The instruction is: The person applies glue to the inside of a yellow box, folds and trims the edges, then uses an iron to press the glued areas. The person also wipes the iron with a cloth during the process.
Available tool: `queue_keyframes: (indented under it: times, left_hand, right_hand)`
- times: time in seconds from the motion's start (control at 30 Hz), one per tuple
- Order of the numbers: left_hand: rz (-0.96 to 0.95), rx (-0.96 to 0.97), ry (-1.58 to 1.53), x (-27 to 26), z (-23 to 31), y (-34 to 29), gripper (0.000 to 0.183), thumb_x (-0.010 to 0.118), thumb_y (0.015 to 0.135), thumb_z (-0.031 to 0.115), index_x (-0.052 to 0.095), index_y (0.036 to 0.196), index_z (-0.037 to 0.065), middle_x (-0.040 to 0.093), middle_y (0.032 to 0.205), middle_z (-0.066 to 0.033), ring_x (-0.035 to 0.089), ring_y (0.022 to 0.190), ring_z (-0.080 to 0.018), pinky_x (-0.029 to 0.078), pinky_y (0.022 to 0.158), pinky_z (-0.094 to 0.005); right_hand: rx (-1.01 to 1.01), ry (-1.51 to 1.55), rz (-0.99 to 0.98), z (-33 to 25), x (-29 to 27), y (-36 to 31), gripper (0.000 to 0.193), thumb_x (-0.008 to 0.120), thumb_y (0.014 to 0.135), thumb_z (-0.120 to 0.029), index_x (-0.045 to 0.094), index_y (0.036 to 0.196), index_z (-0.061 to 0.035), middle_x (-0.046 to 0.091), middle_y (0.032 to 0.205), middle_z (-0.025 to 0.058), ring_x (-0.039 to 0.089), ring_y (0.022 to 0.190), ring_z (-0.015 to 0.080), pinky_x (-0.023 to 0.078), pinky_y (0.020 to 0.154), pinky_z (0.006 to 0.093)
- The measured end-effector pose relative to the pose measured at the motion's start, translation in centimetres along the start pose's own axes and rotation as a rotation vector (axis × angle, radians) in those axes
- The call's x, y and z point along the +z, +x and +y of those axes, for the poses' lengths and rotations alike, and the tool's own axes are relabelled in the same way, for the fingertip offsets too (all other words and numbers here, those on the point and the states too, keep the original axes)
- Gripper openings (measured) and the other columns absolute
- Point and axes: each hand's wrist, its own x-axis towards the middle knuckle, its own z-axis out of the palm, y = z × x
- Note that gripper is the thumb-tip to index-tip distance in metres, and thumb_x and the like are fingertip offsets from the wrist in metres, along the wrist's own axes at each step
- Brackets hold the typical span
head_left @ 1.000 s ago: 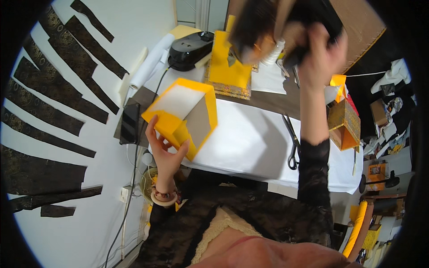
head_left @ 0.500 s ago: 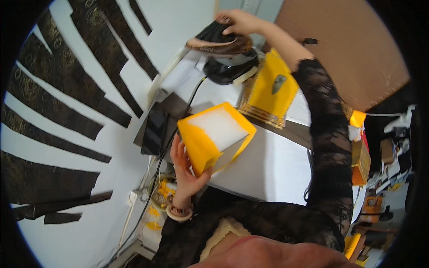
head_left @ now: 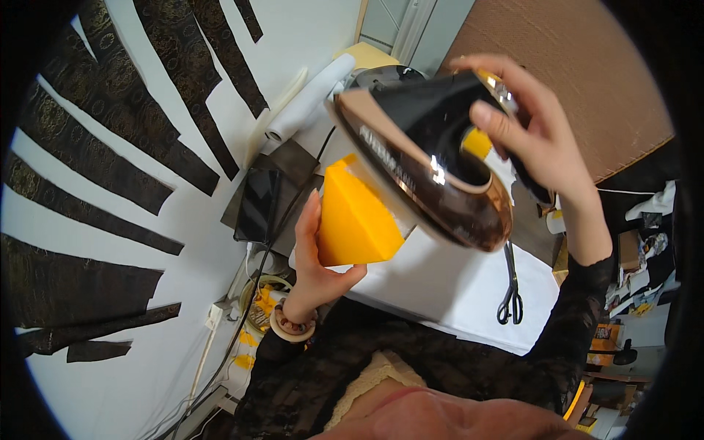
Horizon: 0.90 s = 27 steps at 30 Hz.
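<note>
My left hand (head_left: 308, 275) holds a yellow fabric-covered box-like piece (head_left: 352, 220) from its near side, fingers wrapped along its left edge and thumb at the bottom. The piece is tilted, and its white padded face is mostly hidden. In my right hand (head_left: 546, 136) is a black and brown clothes iron (head_left: 433, 154), gripped by its handle. Its soleplate tilts toward the yellow piece's padded side, close to it; I cannot tell whether they touch. Through the handle shows a bit of yellow (head_left: 477, 143), mostly hidden.
Black scissors (head_left: 510, 293) lie on the white table cover (head_left: 469, 308). At the left are a black glossy panel (head_left: 258, 205) and a cord (head_left: 293, 198). A white roll (head_left: 312, 95) and the iron's base (head_left: 389, 73) stand behind. Dark patterned strips (head_left: 110, 147) hang on the wall.
My right hand has brought the iron from its base at the back toward me, beside the yellow piece. My left hand has turned that piece, so its padded face points right, toward the iron.
</note>
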Motion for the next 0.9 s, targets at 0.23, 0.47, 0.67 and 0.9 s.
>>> queue_keyframes:
  times: [0.23,0.47,0.67,0.9]
  left_hand:
    - [-0.044,0.068,0.073,1.3,2.4,-1.6,0.104,0.075,0.065,-0.002,0.017,0.152,-0.002,0.037,0.148,-0.0203,0.047,0.134,-0.028,0.042,0.108,-0.037]
    - [-0.062,0.114,0.19,2.1,4.0,-3.2,0.099,0.076,0.064,0.002,0.026,0.149,-0.004,0.044,0.144,-0.0231,0.053,0.128,-0.0303,0.045,0.105,-0.0368]
    - [-0.056,0.172,0.223,2.9,4.7,-4.3,0.097,0.077,0.063,0.003,0.029,0.147,-0.004,0.045,0.143,-0.0235,0.054,0.127,-0.0319,0.046,0.103,-0.0378]
    - [-0.095,0.205,0.286,3.5,5.0,-4.6,0.098,0.079,0.062,0.003,0.03,0.146,-0.003,0.046,0.142,-0.0232,0.054,0.127,-0.0334,0.046,0.104,-0.0388]
  right_hand:
    - [-0.047,-0.042,0.014,-3.5,0.6,-6.3,0.046,0.069,0.091,-0.028,0.058,0.129,-0.005,0.064,0.112,0.0062,0.061,0.088,0.0107,0.048,0.079,0.0227]
    - [-0.138,-0.045,0.101,-3.6,0.5,-10.0,0.042,0.072,0.09,-0.026,0.06,0.126,-0.0077,0.065,0.095,0.0081,0.065,0.08,0.013,0.049,0.066,0.0247]
    - [-0.106,-0.068,0.096,-4.3,-0.9,-12.9,0.042,0.072,0.089,-0.024,0.061,0.125,-0.0063,0.066,0.099,0.009,0.065,0.082,0.0142,0.05,0.069,0.0257]
    - [-0.092,0.019,0.122,-5.6,-1.2,-15.0,0.043,0.074,0.087,-0.02,0.06,0.124,-0.003,0.067,0.108,0.0091,0.064,0.094,0.0157,0.05,0.084,0.0271]
